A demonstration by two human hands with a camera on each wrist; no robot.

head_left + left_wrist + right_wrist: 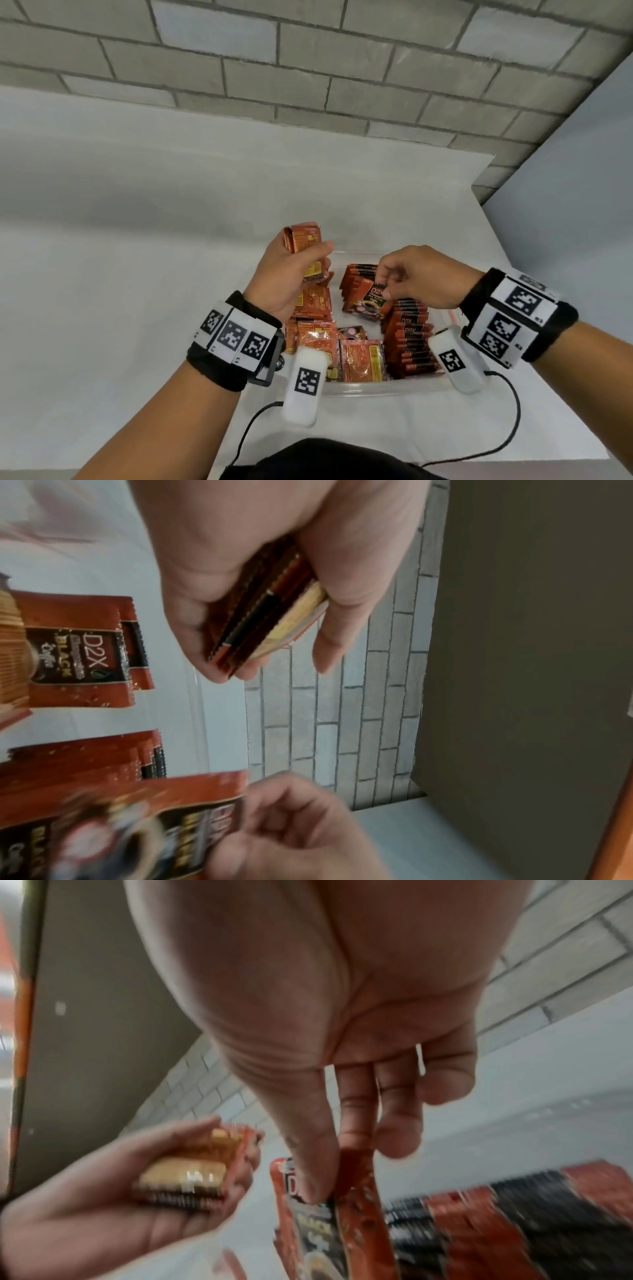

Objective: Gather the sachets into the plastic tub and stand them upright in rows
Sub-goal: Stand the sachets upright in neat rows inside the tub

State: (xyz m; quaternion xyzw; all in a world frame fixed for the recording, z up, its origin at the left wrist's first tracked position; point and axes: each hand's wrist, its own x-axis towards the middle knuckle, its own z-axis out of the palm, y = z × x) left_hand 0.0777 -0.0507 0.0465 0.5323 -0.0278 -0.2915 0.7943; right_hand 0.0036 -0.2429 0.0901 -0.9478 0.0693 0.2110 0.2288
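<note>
Pinching one red-and-black foil coffee sachet by its top edge, your right hand holds it over the clear plastic tub, at the front of the far upright row. Your left hand grips a small stack of sachets above the tub's far left. Lower the pinched one straight down, flush against that row, and release only once it leans on its neighbours, because the loose flat sachets nearer you could tip it.
</note>
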